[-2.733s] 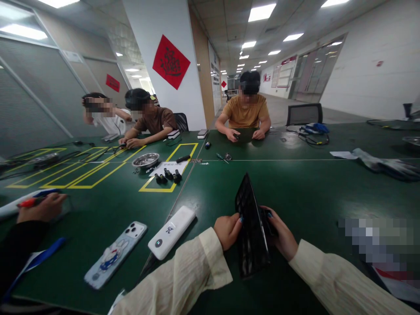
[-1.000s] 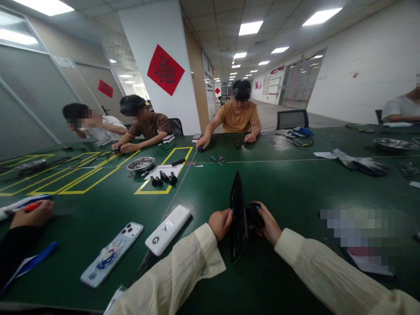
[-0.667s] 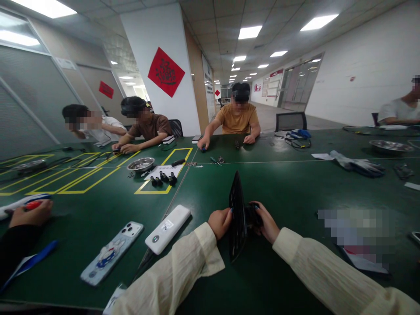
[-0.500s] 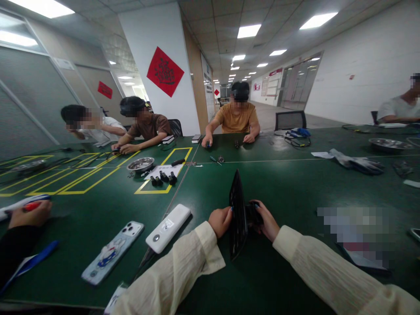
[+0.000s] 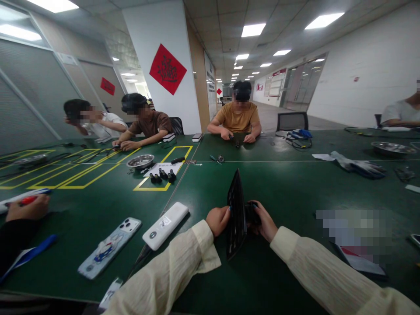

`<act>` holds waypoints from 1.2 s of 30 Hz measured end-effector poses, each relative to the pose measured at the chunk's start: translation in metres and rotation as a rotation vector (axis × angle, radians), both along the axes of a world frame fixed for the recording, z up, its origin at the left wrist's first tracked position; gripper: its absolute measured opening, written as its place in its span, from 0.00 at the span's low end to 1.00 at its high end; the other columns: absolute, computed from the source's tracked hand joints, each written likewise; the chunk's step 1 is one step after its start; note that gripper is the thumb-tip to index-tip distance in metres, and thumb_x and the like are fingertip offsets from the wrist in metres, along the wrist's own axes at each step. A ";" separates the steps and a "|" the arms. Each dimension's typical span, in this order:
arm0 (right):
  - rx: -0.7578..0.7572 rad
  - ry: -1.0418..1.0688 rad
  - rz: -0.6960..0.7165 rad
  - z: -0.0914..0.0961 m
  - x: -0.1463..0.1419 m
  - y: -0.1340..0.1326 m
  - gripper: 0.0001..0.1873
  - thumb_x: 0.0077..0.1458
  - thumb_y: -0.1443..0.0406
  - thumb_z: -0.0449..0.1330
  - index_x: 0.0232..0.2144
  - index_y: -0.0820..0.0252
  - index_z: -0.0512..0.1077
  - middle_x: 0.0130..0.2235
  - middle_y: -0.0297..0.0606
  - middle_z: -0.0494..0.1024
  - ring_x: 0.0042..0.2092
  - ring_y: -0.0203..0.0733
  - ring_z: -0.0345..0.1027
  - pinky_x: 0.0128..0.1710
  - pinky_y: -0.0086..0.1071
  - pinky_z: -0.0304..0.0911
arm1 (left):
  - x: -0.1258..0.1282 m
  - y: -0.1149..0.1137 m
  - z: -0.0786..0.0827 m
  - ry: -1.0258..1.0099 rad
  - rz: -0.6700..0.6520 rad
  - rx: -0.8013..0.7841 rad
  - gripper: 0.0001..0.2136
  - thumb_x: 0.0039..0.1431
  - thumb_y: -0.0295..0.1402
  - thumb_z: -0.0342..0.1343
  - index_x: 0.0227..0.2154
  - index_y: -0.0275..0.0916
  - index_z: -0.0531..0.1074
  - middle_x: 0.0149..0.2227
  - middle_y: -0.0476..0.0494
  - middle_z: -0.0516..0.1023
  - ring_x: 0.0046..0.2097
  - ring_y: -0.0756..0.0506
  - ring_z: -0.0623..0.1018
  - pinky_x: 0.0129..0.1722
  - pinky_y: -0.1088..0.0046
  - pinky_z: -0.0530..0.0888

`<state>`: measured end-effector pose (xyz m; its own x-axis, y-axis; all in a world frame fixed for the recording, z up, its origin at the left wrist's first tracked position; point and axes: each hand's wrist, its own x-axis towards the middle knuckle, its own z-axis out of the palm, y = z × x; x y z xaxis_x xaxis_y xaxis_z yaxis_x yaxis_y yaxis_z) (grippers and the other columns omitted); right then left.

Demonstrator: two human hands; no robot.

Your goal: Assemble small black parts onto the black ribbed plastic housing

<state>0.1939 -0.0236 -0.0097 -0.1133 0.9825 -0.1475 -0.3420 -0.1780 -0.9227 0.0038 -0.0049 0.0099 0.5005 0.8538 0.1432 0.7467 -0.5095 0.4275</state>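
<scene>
The left hand (image 5: 218,221) has its grip closed at the left side of a black panel (image 5: 236,214), thumb tip against the panel's face, while the right hand (image 5: 264,220) grasps a dark part (image 5: 252,213) on the panel's right side; whether that part is joined to the panel cannot be told. The panel stands upright, nearly edge-on, above the near middle of the green tabletop (image 5: 200,192). Left of the left forearm lie a white device (image 5: 166,225) with a label on it and, farther left, a phone (image 5: 110,248) in a patterned case. At the near left edge, a co-worker's hand (image 5: 39,207) holds a red item (image 5: 29,200). Farther off on the left, several black fittings (image 5: 171,176) stand within a frame of yellow tape (image 5: 152,189), partly over a white sheet (image 5: 149,169), with a steel bowl (image 5: 141,167) just beside it. A person in a mustard shirt (image 5: 234,119) sits at the far side, both hands on or near small dark items. On the right, a glove (image 5: 357,166) lies toward the far side, and nearer is a pile (image 5: 356,232) blurred out by pixelation.
</scene>
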 end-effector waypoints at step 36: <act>0.004 -0.013 -0.013 0.003 -0.003 -0.003 0.23 0.47 0.52 0.55 0.44 0.54 0.59 0.22 0.30 0.69 0.17 0.36 0.63 0.08 0.22 0.48 | -0.006 0.002 -0.006 -0.084 -0.055 0.016 0.21 0.63 0.40 0.29 0.26 0.39 0.64 0.22 0.47 0.68 0.25 0.49 0.70 0.26 0.75 0.61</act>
